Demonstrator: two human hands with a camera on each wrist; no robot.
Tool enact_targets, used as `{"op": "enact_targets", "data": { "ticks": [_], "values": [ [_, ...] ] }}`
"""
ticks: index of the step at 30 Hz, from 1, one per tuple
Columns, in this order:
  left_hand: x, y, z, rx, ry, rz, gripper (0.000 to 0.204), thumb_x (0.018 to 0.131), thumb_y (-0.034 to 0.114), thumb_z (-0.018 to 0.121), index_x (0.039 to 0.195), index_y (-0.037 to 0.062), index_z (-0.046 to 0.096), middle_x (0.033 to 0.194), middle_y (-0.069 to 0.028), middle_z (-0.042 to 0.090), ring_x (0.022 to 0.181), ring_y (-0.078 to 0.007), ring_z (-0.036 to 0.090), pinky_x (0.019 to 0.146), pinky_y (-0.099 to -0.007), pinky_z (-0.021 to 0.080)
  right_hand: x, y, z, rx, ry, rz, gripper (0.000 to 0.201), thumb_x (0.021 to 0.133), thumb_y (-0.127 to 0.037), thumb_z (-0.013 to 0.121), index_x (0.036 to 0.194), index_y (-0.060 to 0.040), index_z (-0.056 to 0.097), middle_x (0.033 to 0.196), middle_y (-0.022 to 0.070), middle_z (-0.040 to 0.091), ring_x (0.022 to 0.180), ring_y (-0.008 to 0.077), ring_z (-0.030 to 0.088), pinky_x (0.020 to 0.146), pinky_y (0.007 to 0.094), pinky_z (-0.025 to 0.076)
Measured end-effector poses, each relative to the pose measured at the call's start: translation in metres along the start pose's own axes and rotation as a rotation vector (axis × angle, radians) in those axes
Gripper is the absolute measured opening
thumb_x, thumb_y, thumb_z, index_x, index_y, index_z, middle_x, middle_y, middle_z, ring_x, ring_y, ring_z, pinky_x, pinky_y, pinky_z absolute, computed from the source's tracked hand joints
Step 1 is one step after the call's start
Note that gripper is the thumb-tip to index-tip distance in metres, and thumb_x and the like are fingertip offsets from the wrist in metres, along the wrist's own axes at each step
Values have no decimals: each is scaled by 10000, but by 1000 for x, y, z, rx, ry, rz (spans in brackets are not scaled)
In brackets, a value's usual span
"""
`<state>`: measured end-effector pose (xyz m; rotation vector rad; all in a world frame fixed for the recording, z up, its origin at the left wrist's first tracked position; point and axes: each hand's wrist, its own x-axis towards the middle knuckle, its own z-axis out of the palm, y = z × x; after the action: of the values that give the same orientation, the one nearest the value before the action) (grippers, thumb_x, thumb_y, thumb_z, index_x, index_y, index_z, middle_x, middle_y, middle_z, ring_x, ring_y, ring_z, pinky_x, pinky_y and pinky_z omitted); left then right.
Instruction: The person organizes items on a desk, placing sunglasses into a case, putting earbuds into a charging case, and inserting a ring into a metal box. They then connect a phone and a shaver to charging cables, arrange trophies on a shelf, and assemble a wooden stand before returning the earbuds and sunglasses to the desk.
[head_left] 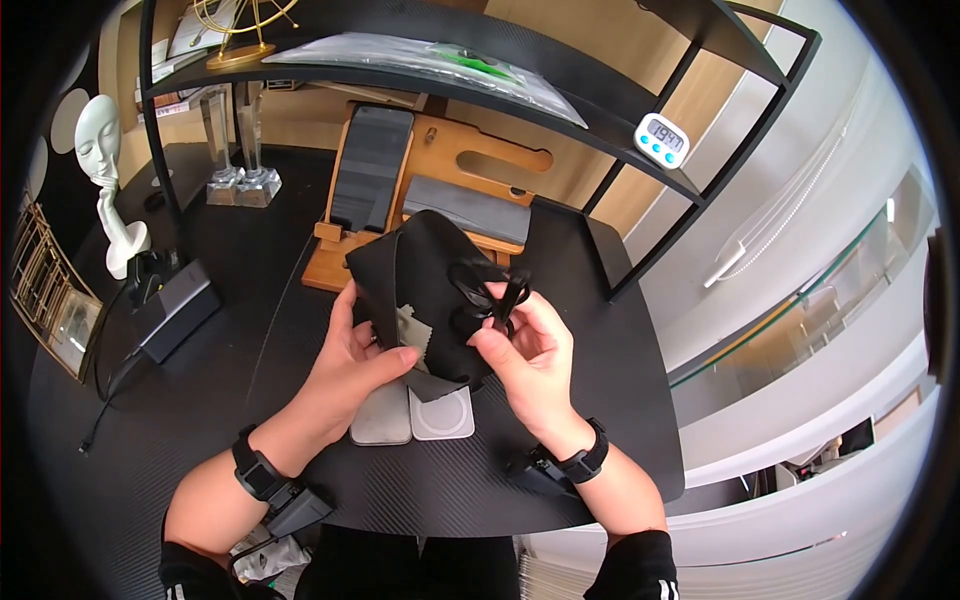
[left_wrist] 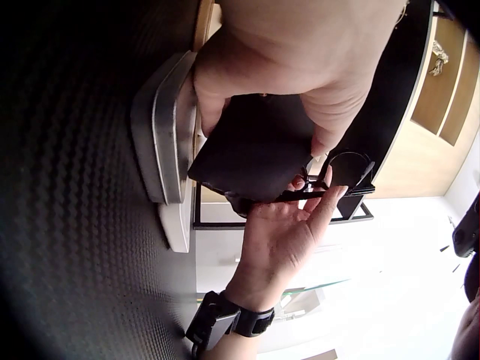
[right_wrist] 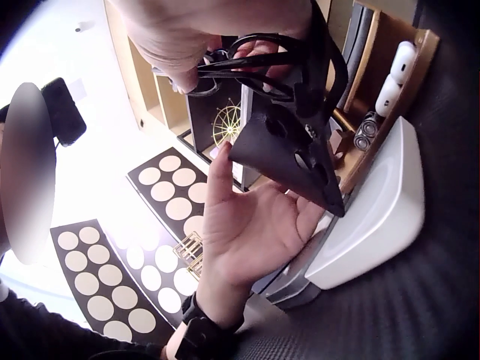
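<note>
My left hand (head_left: 345, 365) grips a soft black pouch (head_left: 428, 260) by its near side, thumb over the edge. A small grey-green cloth with a zigzag edge (head_left: 413, 335) shows at the pouch beside that thumb. In my right hand (head_left: 538, 372), thumb and fingers pinch a looped black cable (head_left: 478, 290) against the pouch's right side; the right wrist view shows several loops of the cable (right_wrist: 266, 67) hanging from the fingers. The pouch's inside is mostly hidden. Below it on the black desk lie a grey rounded case (head_left: 381, 420) and a white square pad with a ring mark (head_left: 443, 415).
Behind the pouch stands a wooden stand (head_left: 425, 150) with a phone (head_left: 372, 165) in it. A black box (head_left: 180, 310) with a cable is at the left, near a white face figurine (head_left: 100, 140). A black shelf (head_left: 330, 75) spans the back, with a digital timer (head_left: 661, 140).
</note>
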<state>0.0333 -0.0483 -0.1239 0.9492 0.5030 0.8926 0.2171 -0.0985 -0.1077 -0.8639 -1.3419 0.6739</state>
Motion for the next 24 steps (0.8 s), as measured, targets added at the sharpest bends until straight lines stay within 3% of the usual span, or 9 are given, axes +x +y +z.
{"op": "enact_targets", "data": {
  "ticks": [2,6,7,8,10,11,13,15,24],
  "values": [
    [1,-1,-1,0,-1,3,918,794,5,636,1446,120,1,1253,-140,421,1138,-201,474,949,-333,414,0,4,-1,-52,-3,-53,401,766,-10,714,1145,-22,583,934,2,540,838,61,505,744,194,425],
    [1,-2,-2,-27,-4,3,921,792,12,642,1448,125,5,1243,-136,436,1132,-202,484,950,-334,414,5,-7,-3,-421,-79,-318,436,650,59,717,1068,-45,648,885,38,540,820,115,539,741,214,436],
    [1,-2,-2,-25,-3,3,921,792,12,642,1448,125,5,1243,-136,436,1132,-202,484,950,-334,414,4,-9,0,-425,-77,-334,446,605,102,651,1026,-45,663,872,41,548,824,159,576,838,295,452],
    [1,-1,-1,-17,20,-8,918,796,17,643,1448,130,6,1221,-123,455,1101,-186,501,915,-317,430,6,-11,-1,-423,-76,-334,446,605,102,651,1026,-45,663,872,41,548,824,159,576,838,295,452],
    [2,-1,-3,-6,44,-18,915,801,23,643,1449,135,8,1200,-111,474,1070,-169,518,880,-300,446,11,-14,-4,-703,-201,-601,417,571,72,645,962,-66,692,856,50,560,859,214,599,918,398,428],
    [3,-3,-6,21,35,-39,902,811,33,637,1450,140,9,1173,-97,493,1033,-148,529,835,-280,452,11,-14,-1,-717,-189,-606,382,537,50,643,877,-107,721,831,47,563,891,245,600,985,487,368],
    [5,-4,-8,53,48,-73,849,846,69,612,1451,149,22,1118,-70,525,956,-100,543,736,-235,449,13,-14,-1,-785,-211,-650,373,535,52,647,853,-125,727,832,42,564,902,241,598,1003,504,345],
    [5,-5,-9,45,37,-72,836,851,75,605,1451,148,29,1119,-71,524,955,-103,545,744,-236,451,13,-14,0,-861,-237,-666,359,536,52,659,808,-169,738,836,29,572,949,239,591,1040,555,276],
    [3,-1,-8,18,-31,-57,866,822,159,646,1450,131,51,1170,-76,496,1052,-138,514,858,-297,442,18,-14,-6,-915,-233,-648,366,571,57,605,805,-198,726,901,16,576,1060,255,552,1043,587,250]
  ]
}}
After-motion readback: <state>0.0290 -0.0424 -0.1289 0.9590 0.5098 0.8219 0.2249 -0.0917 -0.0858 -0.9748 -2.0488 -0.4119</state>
